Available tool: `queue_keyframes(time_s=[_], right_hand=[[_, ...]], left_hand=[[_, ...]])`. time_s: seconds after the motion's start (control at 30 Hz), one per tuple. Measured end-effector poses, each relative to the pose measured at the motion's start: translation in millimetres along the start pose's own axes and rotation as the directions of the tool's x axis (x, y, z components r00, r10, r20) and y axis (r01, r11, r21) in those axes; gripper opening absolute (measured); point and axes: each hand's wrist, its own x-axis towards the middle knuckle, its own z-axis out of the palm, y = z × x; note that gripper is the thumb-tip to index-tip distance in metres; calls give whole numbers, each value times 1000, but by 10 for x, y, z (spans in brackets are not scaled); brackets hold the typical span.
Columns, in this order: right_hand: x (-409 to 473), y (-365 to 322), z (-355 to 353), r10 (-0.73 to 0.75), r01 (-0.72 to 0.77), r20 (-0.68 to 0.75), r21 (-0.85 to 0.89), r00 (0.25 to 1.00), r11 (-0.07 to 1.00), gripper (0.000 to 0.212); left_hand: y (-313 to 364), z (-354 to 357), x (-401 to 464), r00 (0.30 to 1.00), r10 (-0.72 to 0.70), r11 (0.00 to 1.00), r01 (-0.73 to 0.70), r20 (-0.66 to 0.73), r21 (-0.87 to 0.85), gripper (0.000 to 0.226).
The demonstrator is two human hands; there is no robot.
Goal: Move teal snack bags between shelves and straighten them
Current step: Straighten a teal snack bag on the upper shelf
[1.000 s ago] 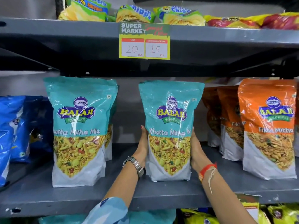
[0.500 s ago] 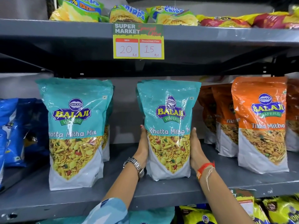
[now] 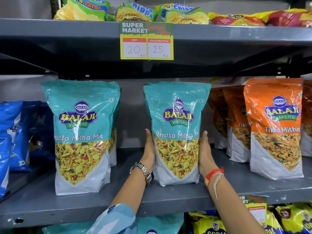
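A teal Khatta Mitha Mix snack bag [image 3: 176,132] stands upright on the grey middle shelf [image 3: 101,205]. My left hand [image 3: 149,149] presses flat against its left side and my right hand [image 3: 205,152] against its right side, so both hold it between the palms. To the left stands a second teal bag [image 3: 81,135], upright, with another teal bag partly hidden behind it. More teal bags [image 3: 158,223] show on the shelf below, mostly hidden by the shelf edge and my sleeve.
Orange Tikha Mitha bags [image 3: 273,127] stand in a row at the right, blue bags [image 3: 15,137] at the left. The upper shelf holds chips bags [image 3: 135,12] and a yellow price tag [image 3: 146,41]. Yellow bags [image 3: 209,223] lie on the lower shelf.
The held teal bag and both hands stay in place on the shelf; the view has shifted slightly, the shelf contents sliding a little left, then back right and down.
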Motion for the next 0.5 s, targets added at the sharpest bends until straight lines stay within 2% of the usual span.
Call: queue_keyframes(time_s=[0.03,0.07,0.1,0.13,0.2,0.27,0.3,0.37,0.43,0.5], right_hand=[[27,19,-6,-39,36,-83,-30,996,999,76],[-19,-4,-2,-123,116,-191,-46,974,992,65],[-84,-53,27,-254,242,-297,-78,920,967,49],[-189,-118,80,-388,370,-376,-122,841,921,35],[-464,-265,214,-603,602,-428,-158,673,783,23],[-701,-373,409,-748,762,-377,-147,546,630,18],[-788,-395,529,-788,799,-333,-141,517,584,18],[-973,-411,807,-828,833,-247,-119,503,541,18],[-1124,-367,1085,-853,853,-155,-88,498,514,21],[-1203,-220,1349,-839,836,-61,-68,541,544,23]], left_hand=[[-11,-14,8,998,33,999,-33,-48,2,66],[-25,-35,12,989,106,994,-104,-100,21,62],[-11,-40,-33,959,212,977,-202,-190,69,54],[16,-57,-90,904,339,940,-314,-261,133,47],[131,-88,-281,799,549,831,-492,-244,258,39],[239,-200,-456,714,687,707,-614,-134,350,38],[312,-265,-572,674,735,641,-653,-76,403,38],[458,-485,-762,588,809,502,-690,-1,521,37],[603,-746,-949,461,887,342,-710,38,615,33],[700,-1061,-1051,315,949,251,-683,-33,686,27]])
